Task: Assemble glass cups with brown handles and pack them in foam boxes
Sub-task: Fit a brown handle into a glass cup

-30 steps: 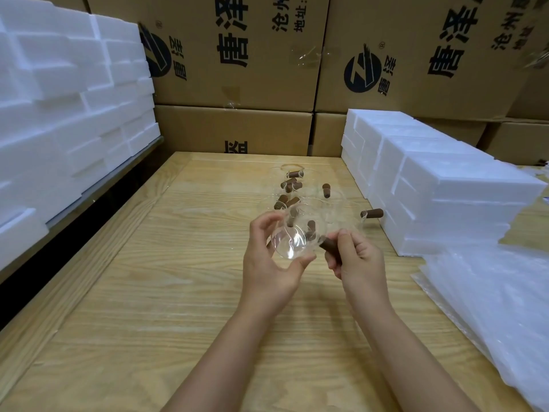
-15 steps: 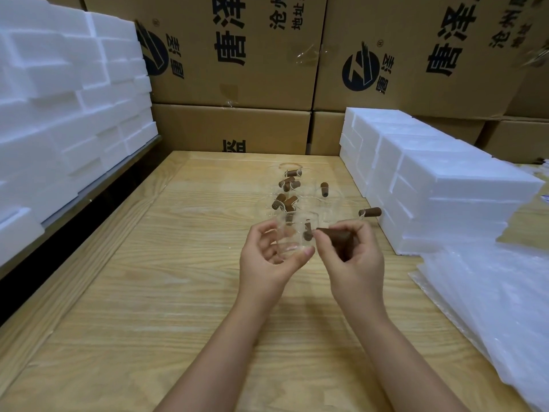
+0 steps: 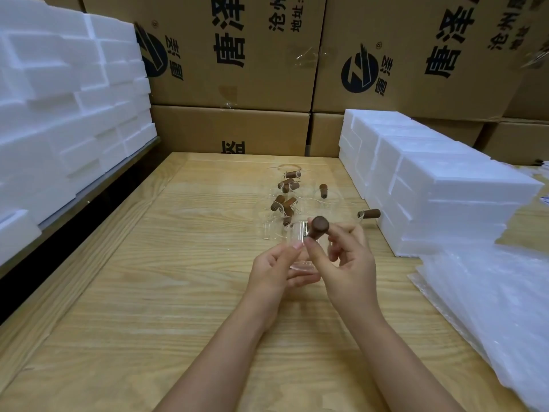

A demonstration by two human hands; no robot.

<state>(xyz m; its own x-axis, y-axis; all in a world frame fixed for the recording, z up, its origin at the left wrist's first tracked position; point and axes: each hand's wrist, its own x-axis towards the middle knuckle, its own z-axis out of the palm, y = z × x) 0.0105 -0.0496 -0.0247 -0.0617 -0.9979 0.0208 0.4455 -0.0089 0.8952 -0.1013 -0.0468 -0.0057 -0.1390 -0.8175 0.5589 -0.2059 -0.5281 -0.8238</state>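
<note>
Backdrop: printed cardboard cartons (image 3: pixel 237 69) stand stacked behind the far edge of the wooden table (image 3: pixel 178 292).
Foam: white foam boxes (image 3: pixel 445 185) are piled along the right edge; a second foam stack (image 3: pixel 59 99) rises beyond the left edge.
Bags: clear plastic bags (image 3: pixel 490 292) lie heaped at the near right corner.
Other cups: a cluster of clear cups with brown stubs (image 3: pixel 285 200) sits on the far half of the surface, near the foam boxes.
Change: a second ago the cup's round face was turned to the camera, with the handle low at its right side. Half a second ago the handle lay sideways. Now its round end points up toward the camera.
Meaning: this looks like the handle being turned home on the cup, so assembly is in hand and packing is not yet begun.
Left hand (image 3: pixel 279 269): curled round the glass cup (image 3: pixel 297 236), thumb tip up at its wall.
Right hand (image 3: pixel 347 263): thumb and forefinger pinch the brown handle (image 3: pixel 318 228) below its rounded end; the other fingers hang loosely apart.
Cup's place: held off the surface over the table's middle, just in front of the cluster.
</note>
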